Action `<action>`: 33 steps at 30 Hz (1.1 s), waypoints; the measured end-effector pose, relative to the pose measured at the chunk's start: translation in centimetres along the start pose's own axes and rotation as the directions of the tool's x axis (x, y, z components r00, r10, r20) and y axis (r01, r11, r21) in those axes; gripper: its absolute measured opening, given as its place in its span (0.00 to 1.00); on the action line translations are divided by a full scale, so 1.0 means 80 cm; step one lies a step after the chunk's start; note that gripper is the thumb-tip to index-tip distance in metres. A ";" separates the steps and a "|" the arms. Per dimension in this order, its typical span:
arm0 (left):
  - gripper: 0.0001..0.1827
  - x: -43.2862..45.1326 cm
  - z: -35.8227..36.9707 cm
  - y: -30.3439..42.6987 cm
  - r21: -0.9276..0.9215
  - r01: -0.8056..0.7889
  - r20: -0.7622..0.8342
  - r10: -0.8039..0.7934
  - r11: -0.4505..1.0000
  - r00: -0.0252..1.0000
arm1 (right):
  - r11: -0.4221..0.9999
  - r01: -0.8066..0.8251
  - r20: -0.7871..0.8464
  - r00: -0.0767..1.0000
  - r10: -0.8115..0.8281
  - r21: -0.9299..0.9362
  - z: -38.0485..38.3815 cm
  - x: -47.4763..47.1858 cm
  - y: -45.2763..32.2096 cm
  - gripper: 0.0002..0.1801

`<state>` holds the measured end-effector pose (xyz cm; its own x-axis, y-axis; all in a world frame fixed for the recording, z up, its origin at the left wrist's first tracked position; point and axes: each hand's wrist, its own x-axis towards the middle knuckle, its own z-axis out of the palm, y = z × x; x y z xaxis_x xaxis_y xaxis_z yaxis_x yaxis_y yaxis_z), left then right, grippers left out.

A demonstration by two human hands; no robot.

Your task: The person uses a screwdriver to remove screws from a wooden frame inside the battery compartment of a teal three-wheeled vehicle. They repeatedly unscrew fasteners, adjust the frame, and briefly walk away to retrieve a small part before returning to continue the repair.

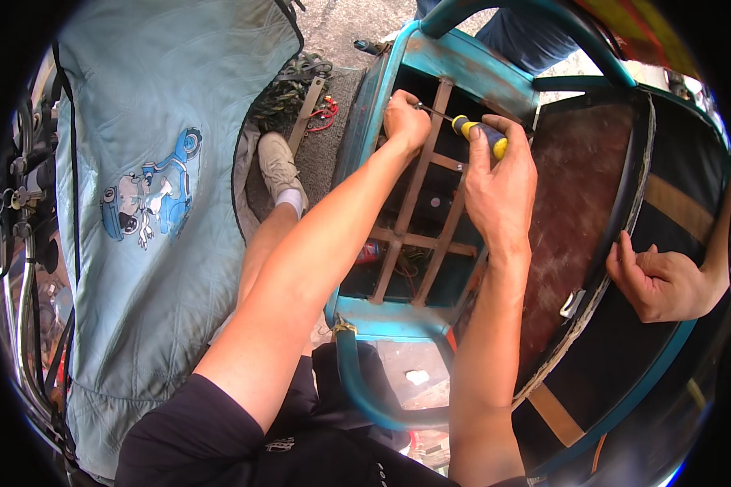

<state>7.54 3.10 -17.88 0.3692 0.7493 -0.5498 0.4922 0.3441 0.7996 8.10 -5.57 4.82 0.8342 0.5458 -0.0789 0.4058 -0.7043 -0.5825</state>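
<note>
My right hand (499,176) holds a screwdriver (484,134) by its yellow and dark blue handle. The screwdriver's shaft points left toward my left hand (407,122). My left hand is curled at the inner side of a turquoise metal frame (396,67), with a small metal piece beside its fingers at the screwdriver's tip. What its fingertips grip is hidden. Below both hands, rusty flat metal bars (425,161) cross the open box of the frame. A hinged seat with a reddish-brown underside board (575,213) stands raised to the right.
Another person's hand (664,280) is at the raised seat's edge. A light blue quilted cover (152,292) with a scooter cartoon hangs on the left, beside chrome handlebars (27,304). A red can (367,252) and wires lie inside the box. Red wire (324,119) lies on a grey mat.
</note>
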 end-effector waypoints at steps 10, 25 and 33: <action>0.09 0.050 0.050 -0.027 -0.621 0.405 -0.098 -0.579 0.671 0.810 | 0.997 0.059 0.176 0.983 -0.050 -0.047 0.031 0.058 0.016 0.17; 0.26 0.038 0.041 -0.006 -0.819 0.442 0.054 -0.717 0.367 0.695 | 0.997 -0.070 0.286 0.955 0.071 -0.013 0.064 0.068 0.037 0.23; 0.28 0.059 0.040 -0.037 -0.758 0.498 0.008 -0.758 0.420 0.652 | 0.999 -0.024 0.306 0.952 0.012 0.036 0.077 0.078 0.036 0.21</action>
<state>10.35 3.77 -23.64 -0.1264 0.2228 -0.9666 -0.2070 0.9471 0.2454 12.17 -1.41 -2.34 0.6848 0.6502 -0.3291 0.3722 -0.7004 -0.6090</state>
